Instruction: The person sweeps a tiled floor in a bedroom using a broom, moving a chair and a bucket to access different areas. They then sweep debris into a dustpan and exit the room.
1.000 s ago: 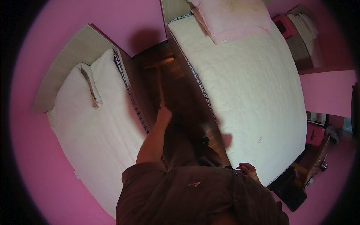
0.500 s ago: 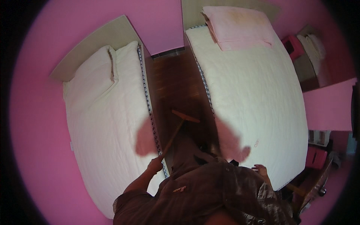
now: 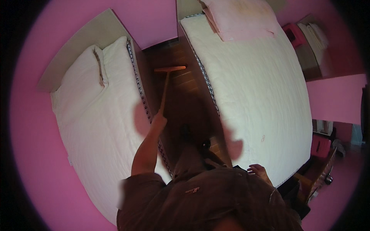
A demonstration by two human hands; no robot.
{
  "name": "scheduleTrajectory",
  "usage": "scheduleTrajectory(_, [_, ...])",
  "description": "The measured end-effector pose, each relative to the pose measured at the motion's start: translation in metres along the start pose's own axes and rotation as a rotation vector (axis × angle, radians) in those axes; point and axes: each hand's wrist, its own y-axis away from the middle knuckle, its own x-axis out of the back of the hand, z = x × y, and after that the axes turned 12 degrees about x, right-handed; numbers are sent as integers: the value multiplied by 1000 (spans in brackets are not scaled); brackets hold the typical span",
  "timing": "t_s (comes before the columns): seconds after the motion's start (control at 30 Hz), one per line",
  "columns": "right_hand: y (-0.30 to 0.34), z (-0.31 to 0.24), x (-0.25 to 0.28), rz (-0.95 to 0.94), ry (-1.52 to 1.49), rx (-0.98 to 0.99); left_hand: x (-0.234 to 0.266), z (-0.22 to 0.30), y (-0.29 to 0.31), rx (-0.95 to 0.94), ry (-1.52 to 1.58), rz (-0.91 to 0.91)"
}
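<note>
My left arm reaches forward between two beds, and my left hand [image 3: 158, 120] is wrapped round the handle of a T-shaped floor tool [image 3: 169, 69]. The tool has a straight orange crosspiece and a thin handle; its exact kind is not clear. Its crosspiece is over the dark floor, toward the far end of the gap. My right hand [image 3: 259, 171] is low on the right, in front of the right bed, with nothing visible in it and its fingers loosely apart.
The left bed [image 3: 104, 127] carries a folded cream quilt [image 3: 83, 71]. A folded pink blanket [image 3: 243, 19] lies on the right bed [image 3: 258, 92]. Brown floor [image 3: 185, 84] runs between them to a pink wall [image 3: 154, 23]. A pink stool [image 3: 320, 146] stands at the right.
My left arm has stretched forward, pushing the floor tool farther along the gap, and its crosspiece has turned nearly level. My right hand stays near my side. The view has shifted slightly.
</note>
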Motion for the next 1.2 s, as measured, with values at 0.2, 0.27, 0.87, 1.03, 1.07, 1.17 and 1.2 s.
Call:
scheduleTrajectory(0.2, [7, -38, -43, 57, -104, 14, -24, 23, 53, 128, -237, -144])
scheduleTrajectory(0.27, [6, -32, -50, 84, -91, -28, -24, -13, 91, 116, -273, -216])
scheduleTrajectory(0.87, [-31, -58, -64, 84, -138, 58, 119, -26, 50, 4, -218, -94])
scheduleTrajectory(1.03, [-8, -52, -67, 56, 59, -24, 97, 48, -93, 81, -99, 108])
scheduleTrajectory(1.07, [-3, -42, -65, 98, -5, -79, 112, 79, -98, 220, -53, 24])
scheduleTrajectory(1.17, [6, -37, -54, 38, 31, -42, 110, 64, -152, 182, -190, -72])
scheduleTrajectory(1.2, [3, -35, -50, 25, 108, -69, 112, 48, -164, 192, -298, -158])
